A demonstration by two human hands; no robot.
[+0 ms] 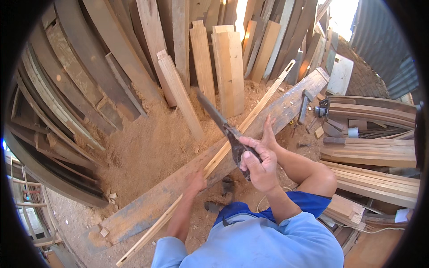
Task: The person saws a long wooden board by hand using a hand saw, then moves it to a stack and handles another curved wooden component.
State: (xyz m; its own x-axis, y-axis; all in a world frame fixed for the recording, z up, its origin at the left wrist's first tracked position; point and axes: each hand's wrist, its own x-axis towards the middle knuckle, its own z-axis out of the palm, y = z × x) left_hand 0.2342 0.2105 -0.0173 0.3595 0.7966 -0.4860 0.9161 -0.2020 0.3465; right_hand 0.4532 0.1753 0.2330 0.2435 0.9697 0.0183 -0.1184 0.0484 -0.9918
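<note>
My right hand [258, 160] grips the dark handle of a long-bladed knife [214, 114], the blade raised and pointing up-left. My left hand [195, 182] holds a thin, long wooden strip [250, 117] that lies diagonally along a wide grey plank [147, 205]. The blade hangs just above the strip, a little beyond my left hand. My knee [322, 177] is bent at the right, beside the plank.
Many boards [229, 71] lean against the back wall over a heap of sawdust [147, 143]. Curved dark planks [53, 111] stack at the left. Cut timber [375, 152] piles up at the right, with a hand tool [321, 109] near it.
</note>
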